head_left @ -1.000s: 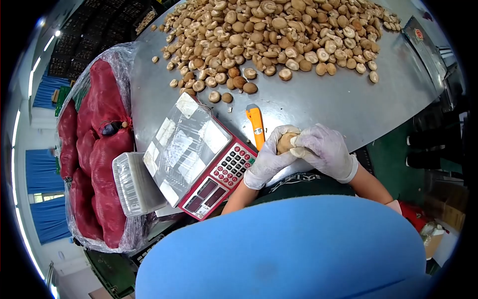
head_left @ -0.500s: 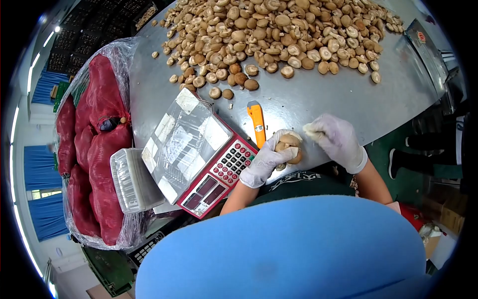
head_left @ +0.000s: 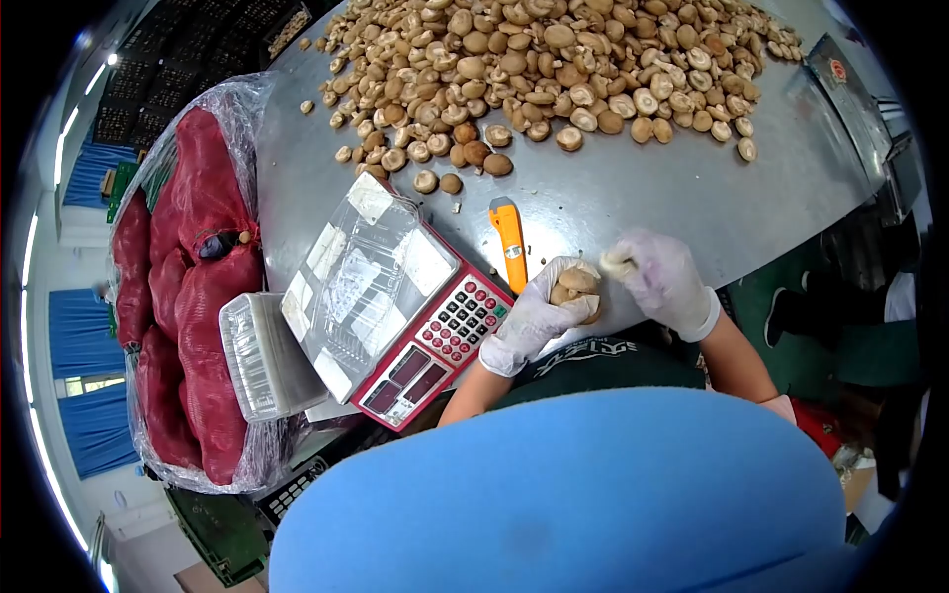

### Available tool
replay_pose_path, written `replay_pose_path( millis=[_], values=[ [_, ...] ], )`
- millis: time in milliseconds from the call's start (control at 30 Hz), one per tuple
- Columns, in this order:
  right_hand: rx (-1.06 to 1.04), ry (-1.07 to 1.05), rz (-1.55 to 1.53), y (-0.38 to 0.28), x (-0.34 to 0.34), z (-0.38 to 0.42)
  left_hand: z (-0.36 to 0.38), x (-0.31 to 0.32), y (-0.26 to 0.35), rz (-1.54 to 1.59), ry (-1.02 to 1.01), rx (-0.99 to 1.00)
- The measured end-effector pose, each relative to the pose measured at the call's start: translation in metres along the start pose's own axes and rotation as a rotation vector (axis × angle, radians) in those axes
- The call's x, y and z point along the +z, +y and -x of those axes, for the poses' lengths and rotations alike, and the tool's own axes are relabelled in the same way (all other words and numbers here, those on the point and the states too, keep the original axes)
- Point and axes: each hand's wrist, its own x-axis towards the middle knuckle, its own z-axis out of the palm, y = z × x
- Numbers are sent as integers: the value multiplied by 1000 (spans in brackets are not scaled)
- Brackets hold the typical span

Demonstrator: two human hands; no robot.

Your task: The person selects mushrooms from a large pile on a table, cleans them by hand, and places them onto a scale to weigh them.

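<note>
My left hand (head_left: 534,321), in a white glove, is closed around brown-capped mushrooms (head_left: 575,287) close to my body at the table's near edge. Just to its right, my gloved right hand (head_left: 664,282) has its fingers drawn together in a pinch. Its fingertips look yellowish, and I cannot tell what they hold. An orange utility knife (head_left: 509,244) lies on the metal table (head_left: 633,193) beyond my left hand. Left of that hand stands a red-framed weighing scale (head_left: 435,331), with a clear plastic tray (head_left: 368,267) on its plate.
A large heap of mushrooms (head_left: 554,69) covers the table's far side, with loose ones at its near edge. Stacked clear trays (head_left: 262,356) stand left of the scale. Farther left are red mesh sacks (head_left: 210,326) in plastic wrap. At right, a person's dark shoe (head_left: 776,316) shows.
My right hand has shifted slightly, staying pinched beside the left. The mushrooms in my left hand sit turned differently, with a rounded cap facing up. The person at right has moved.
</note>
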Motion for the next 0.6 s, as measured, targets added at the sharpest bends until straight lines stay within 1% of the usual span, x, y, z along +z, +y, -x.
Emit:
replay_pose_path(
  millis=[33,67,133,167,200,233,267,300,433,500,533,600],
  values=[
    [8,73,-60,1,-5,0,1,0,1,0,0,-2],
    [10,73,-60,5,-5,3,2,1,3,-15,3,-3],
    [128,129,-14,10,-6,7,2,1,3,-31,5,-4],
    [186,85,-139,6,-8,9,0,0,-1,-85,10,59],
    [189,88,-138,-1,-7,8,-1,1,-1,-140,14,122],
    [183,18,-179,-8,-5,5,0,2,-2,-142,9,120],
    [177,-51,-221,-12,-3,3,2,4,-1,-132,15,163],
    [182,-70,-244,-13,1,4,4,5,-1,-123,21,207],
    [225,-91,-359,-9,11,10,2,-3,-13,-201,31,216],
    [191,-166,-311,-8,10,11,2,-8,-13,-383,11,326],
    [193,-166,-314,-9,10,11,3,-8,-11,-383,11,322],
    [156,-159,-276,-11,9,11,4,-5,-4,-723,83,578]
  ],
)
